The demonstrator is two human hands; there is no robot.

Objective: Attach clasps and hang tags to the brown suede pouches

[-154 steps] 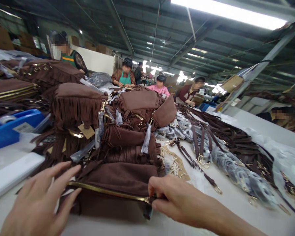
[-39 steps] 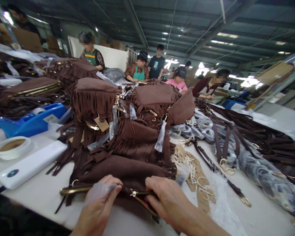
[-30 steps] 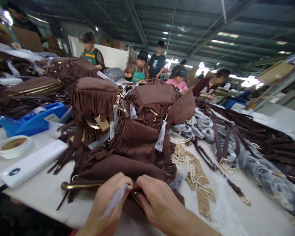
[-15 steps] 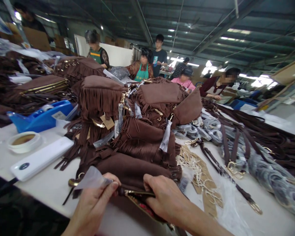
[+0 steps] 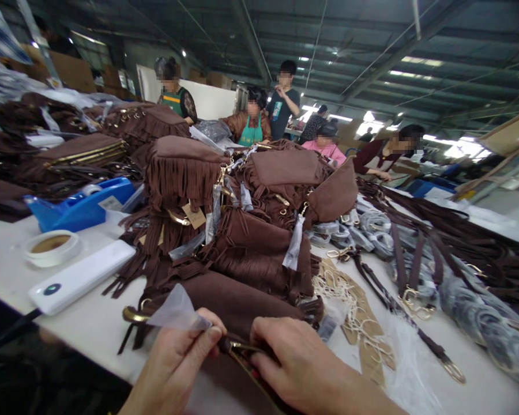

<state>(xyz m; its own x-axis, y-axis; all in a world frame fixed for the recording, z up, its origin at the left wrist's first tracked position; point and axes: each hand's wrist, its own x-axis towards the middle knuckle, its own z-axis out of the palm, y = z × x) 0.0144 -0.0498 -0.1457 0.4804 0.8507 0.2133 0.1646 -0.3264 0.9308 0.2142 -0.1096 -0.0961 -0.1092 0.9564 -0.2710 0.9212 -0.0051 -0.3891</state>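
A brown fringed handbag lies at the table's front edge with its brass zipper partly open. My left hand pinches a piece of translucent plastic film between thumb and fingers, close against the zipper's left end. My right hand is closed on the bag's open zipper edge, its fingertips partly hidden inside the opening. Left of the film, a gold ring and curved clasp hang from the bag. More brown fringed bags with film-wrapped hardware are heaped just behind.
On the left are a blue tape dispenser, a tape roll and a white power bank-like device. Cardboard tags with white strings, wrapped straps and brown straps lie right. Several people stand or sit beyond the heap.
The view has shifted slightly, so the scene sits a little further right. Both hands stay at the zipper; the film tilts more upright. A person at the back has raised a hand.
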